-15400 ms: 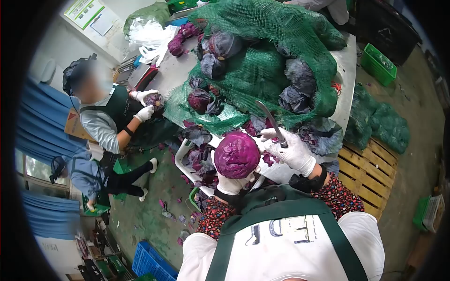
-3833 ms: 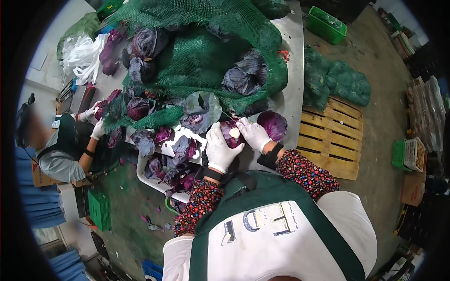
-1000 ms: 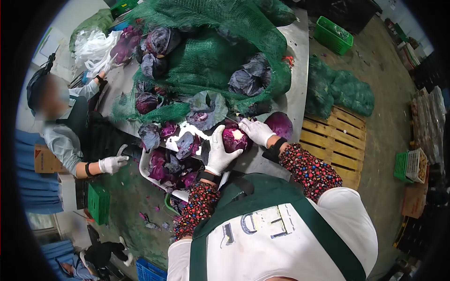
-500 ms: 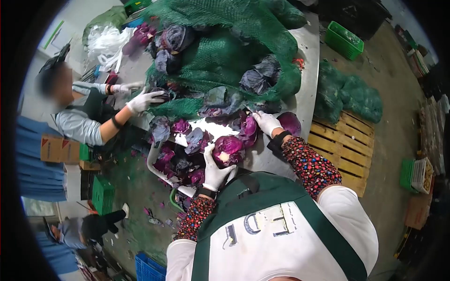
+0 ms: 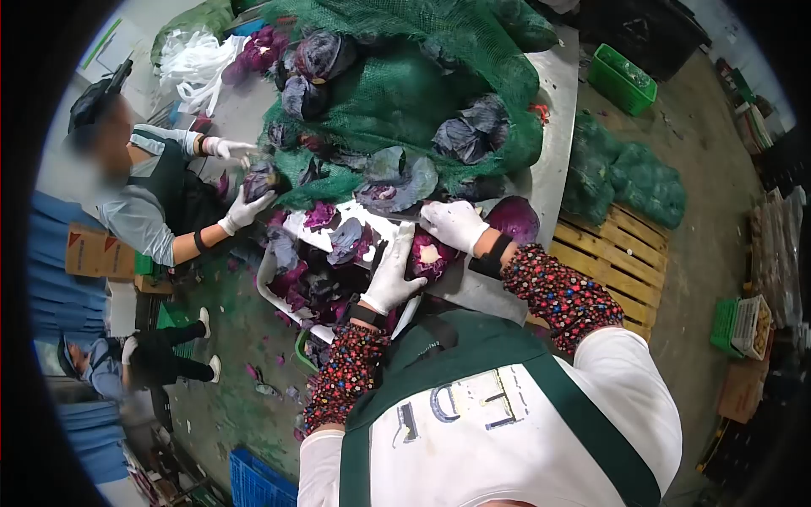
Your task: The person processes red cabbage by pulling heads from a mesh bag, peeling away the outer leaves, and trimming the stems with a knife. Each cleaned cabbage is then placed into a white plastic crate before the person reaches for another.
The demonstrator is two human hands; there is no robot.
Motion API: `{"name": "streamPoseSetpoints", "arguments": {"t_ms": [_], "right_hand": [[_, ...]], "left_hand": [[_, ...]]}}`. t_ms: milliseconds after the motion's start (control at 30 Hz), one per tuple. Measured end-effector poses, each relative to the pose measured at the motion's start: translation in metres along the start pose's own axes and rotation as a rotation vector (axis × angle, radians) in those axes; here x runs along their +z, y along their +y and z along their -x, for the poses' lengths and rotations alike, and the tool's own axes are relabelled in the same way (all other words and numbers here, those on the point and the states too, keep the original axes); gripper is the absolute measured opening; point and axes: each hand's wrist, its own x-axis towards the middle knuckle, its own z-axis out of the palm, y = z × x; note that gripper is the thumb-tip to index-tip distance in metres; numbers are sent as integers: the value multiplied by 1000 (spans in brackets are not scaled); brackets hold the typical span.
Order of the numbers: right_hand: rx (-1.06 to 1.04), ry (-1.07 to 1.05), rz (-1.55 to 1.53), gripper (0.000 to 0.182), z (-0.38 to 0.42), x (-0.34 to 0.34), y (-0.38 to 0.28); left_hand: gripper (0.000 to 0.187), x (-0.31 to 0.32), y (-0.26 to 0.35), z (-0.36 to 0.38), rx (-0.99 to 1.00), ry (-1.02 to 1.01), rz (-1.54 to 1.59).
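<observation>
A peeled red cabbage [image 5: 432, 256], its pale cut stem showing, is held between my gloved hands at the table's near edge. My left hand [image 5: 392, 275] wraps its left side, thumb below and fingers pointing up. My right hand [image 5: 454, 226] presses against the upper right side with curled fingers, their tips partly hidden. Just right of my right hand rests another red cabbage [image 5: 514, 220]. Loose outer leaves [image 5: 397, 186] lie beyond my hands. Below and left of them, a white-rimmed bin [image 5: 269, 275] holds purple leaf scraps.
Green mesh netting [image 5: 380, 110] with several unpeeled cabbages covers the metal table [image 5: 553, 127]. A co-worker [image 5: 160, 186] at the left holds a dark cabbage [image 5: 260, 179]. Another person [image 5: 106, 363] stands farther off. A wooden pallet [image 5: 621, 262] and a green crate [image 5: 622, 79] are at the right.
My hands have come closer together around the cabbage, which moved right and slightly up. My right hand shifted left. The co-worker lifted a cabbage toward their body.
</observation>
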Motion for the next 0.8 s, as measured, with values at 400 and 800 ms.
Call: {"name": "streamPoseSetpoints", "arguments": {"t_ms": [400,800], "right_hand": [[506,242,162,31,16,45,81],[340,121,-225,76,38,39,-15]], "left_hand": [[101,6,16,33,-196,438,-73],[91,4,28,-5,-181,419,-188]]}}
